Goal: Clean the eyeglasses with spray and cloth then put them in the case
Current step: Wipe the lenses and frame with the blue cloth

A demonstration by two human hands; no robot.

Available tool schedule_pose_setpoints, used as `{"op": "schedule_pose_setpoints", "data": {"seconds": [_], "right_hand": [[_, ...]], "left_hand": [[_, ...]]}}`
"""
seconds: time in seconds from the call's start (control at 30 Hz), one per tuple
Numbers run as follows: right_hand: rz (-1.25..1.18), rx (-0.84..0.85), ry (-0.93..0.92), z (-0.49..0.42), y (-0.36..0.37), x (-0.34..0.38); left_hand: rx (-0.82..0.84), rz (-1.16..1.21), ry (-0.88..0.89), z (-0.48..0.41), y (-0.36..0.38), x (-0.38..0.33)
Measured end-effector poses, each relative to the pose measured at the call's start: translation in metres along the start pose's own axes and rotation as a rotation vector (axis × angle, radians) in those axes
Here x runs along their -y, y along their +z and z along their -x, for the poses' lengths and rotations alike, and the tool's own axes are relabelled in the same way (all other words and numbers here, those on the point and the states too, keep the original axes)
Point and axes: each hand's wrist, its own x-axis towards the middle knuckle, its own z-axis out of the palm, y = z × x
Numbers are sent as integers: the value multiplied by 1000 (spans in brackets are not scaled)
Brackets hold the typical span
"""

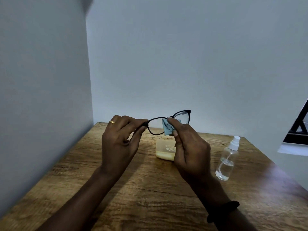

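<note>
Black-framed eyeglasses [182, 116] are held up above the wooden table [150, 189]. My left hand [119, 140] pinches the left end of the frame. My right hand [190, 147] pinches a small light-blue cloth [167, 128] against the left lens, near the bridge. Below the glasses a pale yellow case [164, 150] lies on the table, partly hidden by my right hand. A clear spray bottle [227, 159] with a white nozzle stands to the right of my right hand.
Grey walls close in on the left and behind the table. A black-and-white frame-like object [298, 129] juts in at the right edge. Bare table surface stretches in front of the case.
</note>
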Motion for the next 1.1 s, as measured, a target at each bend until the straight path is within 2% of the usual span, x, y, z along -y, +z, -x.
{"op": "schedule_pose_setpoints", "data": {"seconds": [0.23, 0.47, 0.67, 0.8, 0.97, 1.1], "right_hand": [[62, -23, -8, 1, 5, 2], [29, 80, -131, 7, 10, 8], [47, 92, -68, 5, 9, 9], [84, 32, 2, 5, 8, 4], [116, -30, 22, 2, 5, 2], [110, -12, 13, 3, 5, 0]], "left_hand": [[45, 18, 42, 3, 2, -8], [37, 49, 19, 3, 2, -8], [9, 53, -57, -1, 1, -4], [6, 80, -106, 0, 1, -4], [27, 64, -87, 0, 2, -7], [44, 67, -56, 1, 3, -11]]}}
